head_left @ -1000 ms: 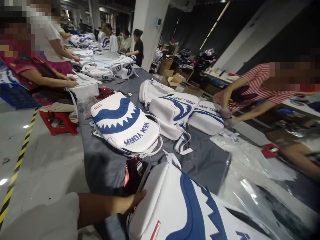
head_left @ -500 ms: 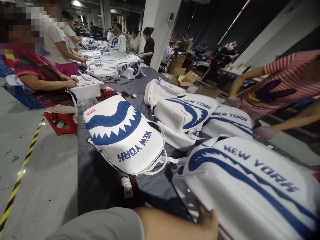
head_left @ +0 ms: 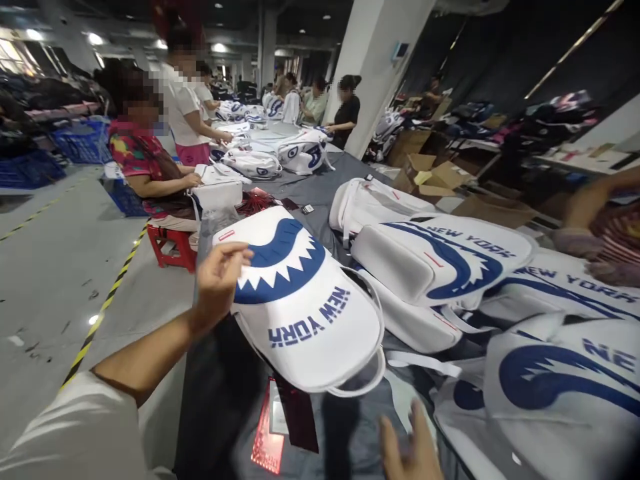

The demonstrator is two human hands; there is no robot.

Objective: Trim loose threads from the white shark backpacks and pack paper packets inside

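Observation:
A white backpack (head_left: 310, 340) with a blue toothed-mouth print and "NEW YORK" lettering lies on the dark-covered table (head_left: 345, 427) in front of me. My left hand (head_left: 223, 273) is over its left side, beside the small red-outlined patch, with fingers loosely bent and apart and nothing seen in them. Low in the view, my right hand (head_left: 410, 447) has its fingers spread, between this backpack and another white backpack (head_left: 545, 380) at the right. Hang tags (head_left: 295, 413), one dark and one shiny red, lie below the middle backpack's edge.
More white backpacks (head_left: 425, 260) are heaped to the right. A co-worker's hands (head_left: 600, 260) are at the far right. Ahead on the left, a person sits on a red stool (head_left: 173, 247). Red tags (head_left: 257, 200) lie beyond the middle backpack; open cardboard boxes (head_left: 435, 177) stand behind.
My left arm, which reached across to the right-hand backpack, has swung left to the middle backpack. My right hand has come into view. The view has turned left.

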